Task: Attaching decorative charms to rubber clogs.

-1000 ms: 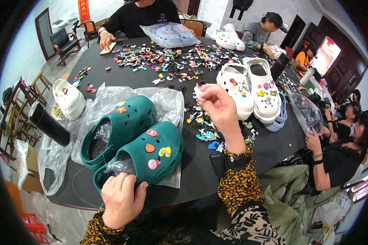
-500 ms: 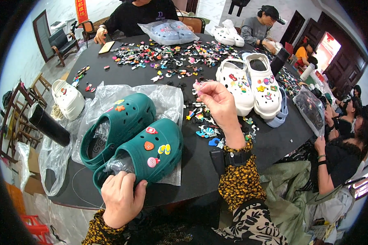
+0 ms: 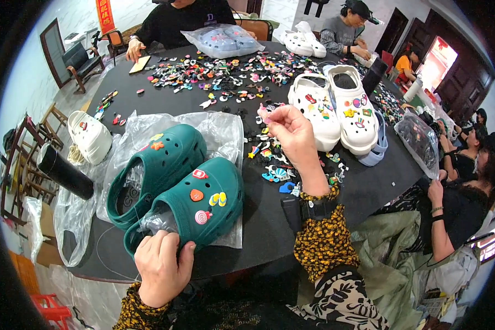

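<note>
A pair of green clogs sits on clear plastic in front of me. My left hand [image 3: 164, 268] is closed on the heel of the nearer green clog [image 3: 225, 190], which bears a lollipop charm [image 3: 203, 217], a flip-flop charm [image 3: 218, 199] and others. Beside it, the farther green clog [image 3: 176, 144] carries an orange starfish charm [image 3: 157, 146] and a yellow one. Above the table my right hand [image 3: 292, 135] pinches a small pink shoe charm [image 3: 264, 114], its shape partly hidden by the fingers. Several loose charms [image 3: 274, 159] lie below that hand.
White decorated clogs [image 3: 351, 118] stand right of my right hand. A big spread of charms [image 3: 198, 74] covers the far table [image 3: 165, 102]. A black cylinder [image 3: 66, 171] and a white clog [image 3: 89, 137] are at the left. Co-workers sit across and to the right.
The whole view has shifted slightly. Both my hands keep their grips, the right one still holding the pink charm beside the white clogs.
</note>
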The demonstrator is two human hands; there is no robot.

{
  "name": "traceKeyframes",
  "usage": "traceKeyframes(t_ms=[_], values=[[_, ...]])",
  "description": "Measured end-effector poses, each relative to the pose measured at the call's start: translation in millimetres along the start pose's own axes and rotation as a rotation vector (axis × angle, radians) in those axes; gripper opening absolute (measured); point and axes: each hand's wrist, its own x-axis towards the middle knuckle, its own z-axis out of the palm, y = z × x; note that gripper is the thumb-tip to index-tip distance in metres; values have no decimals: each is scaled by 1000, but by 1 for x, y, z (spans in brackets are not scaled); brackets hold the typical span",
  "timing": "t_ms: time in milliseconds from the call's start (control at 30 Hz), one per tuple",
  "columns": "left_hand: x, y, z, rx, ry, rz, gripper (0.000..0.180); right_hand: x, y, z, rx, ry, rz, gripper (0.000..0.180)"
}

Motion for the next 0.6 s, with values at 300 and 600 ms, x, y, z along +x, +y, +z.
traceKeyframes(t_ms=[300, 600], values=[[1, 1, 1, -24, 12, -11, 19, 2, 10, -7, -217, -56, 89, 17], [1, 2, 3, -36, 4, -23, 19, 1, 27, -15, -504, -59, 123, 25]])
